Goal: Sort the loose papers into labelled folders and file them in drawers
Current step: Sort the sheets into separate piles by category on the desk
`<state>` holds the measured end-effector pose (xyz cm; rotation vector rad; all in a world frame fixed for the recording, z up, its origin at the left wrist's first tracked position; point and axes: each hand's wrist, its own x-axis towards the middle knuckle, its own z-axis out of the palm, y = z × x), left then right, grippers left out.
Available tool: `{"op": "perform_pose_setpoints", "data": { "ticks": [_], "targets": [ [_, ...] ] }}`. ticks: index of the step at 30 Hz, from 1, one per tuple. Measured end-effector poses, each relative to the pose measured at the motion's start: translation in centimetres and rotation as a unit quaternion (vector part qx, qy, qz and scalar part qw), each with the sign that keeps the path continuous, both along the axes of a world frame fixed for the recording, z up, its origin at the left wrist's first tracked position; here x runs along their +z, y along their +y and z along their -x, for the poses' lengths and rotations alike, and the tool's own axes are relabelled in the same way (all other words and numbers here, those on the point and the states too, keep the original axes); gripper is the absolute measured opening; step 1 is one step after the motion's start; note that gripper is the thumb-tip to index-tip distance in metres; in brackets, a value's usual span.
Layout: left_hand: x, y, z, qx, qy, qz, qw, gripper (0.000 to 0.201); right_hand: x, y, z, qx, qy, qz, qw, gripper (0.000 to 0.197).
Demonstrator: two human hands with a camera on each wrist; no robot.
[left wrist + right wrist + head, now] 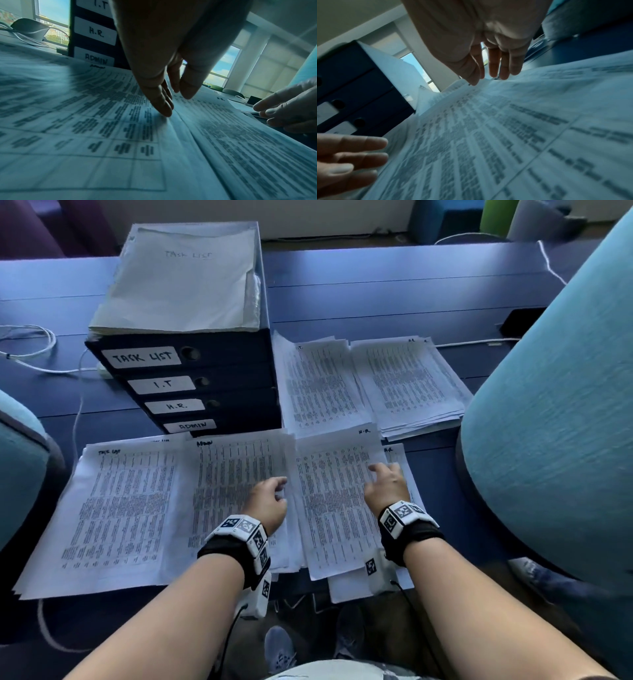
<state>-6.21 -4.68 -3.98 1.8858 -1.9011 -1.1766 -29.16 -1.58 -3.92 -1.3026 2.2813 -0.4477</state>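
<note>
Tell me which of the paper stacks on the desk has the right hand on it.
The white printed stack headed H.R., front row, right of the ADMIN-headed stack. The right hand rests on its right edge.

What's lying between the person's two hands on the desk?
Only printed sheets: the H.R. pile, overlapping the ADMIN pile's edge, fills the stretch between the left hand and right hand, clearest in the head view.

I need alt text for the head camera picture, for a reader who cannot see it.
Two hands, the left hand and right hand, reach over printed papers spread in piles on a blue desk. Behind stands a dark drawer unit labelled TASK LIST, I.T, H.R., ADMIN.
</note>
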Motion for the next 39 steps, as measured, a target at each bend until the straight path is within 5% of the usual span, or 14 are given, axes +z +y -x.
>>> {"op": "perform_pose_setpoints", "data": {
  "ticks": [11, 17, 22, 25, 30, 35, 39],
  "targets": [
    [-0.9, 0.1, 4.4, 0.009, -0.012, -0.009, 1.000, 0.051, -0.8, 0.0, 4.5, -0.057, -0.107, -0.045, 0.992, 0.059],
    [-1.4, -0.3, 4.5, 0.046, 0.006, -0.006, 0.999, 0.055, -1.2, 0.3, 5.7, -0.043, -0.124, 0.016, 0.991, 0.017],
    [-0.9, -0.9, 4.8, 0.119, 0.072, -0.026, 0.990, 0.072, -0.7, -0.3, 7.7, -0.089, -0.211, 0.088, 0.969, 0.023],
    [-1.0, -1.7, 5.1, 0.150, 0.082, -0.054, 0.984, 0.062, -0.7, -0.7, 8.2, -0.063, -0.252, 0.092, 0.961, 0.017],
    [-1.3, -1.9, 4.8, 0.180, 0.007, -0.052, 0.982, 0.036, -2.1, -0.6, 7.8, -0.091, -0.063, 0.029, 0.993, 0.029],
    [-1.7, -1.6, 4.2, 0.145, -0.039, -0.067, 0.986, 0.021, -2.3, -0.1, 6.8, -0.139, -0.128, -0.013, 0.982, 0.052],
    [-1.8, -1.5, 4.0, 0.143, -0.044, -0.064, 0.987, 0.023, -2.8, -0.6, 6.6, -0.122, -0.127, -0.062, 0.982, 0.047]
  ]
}}
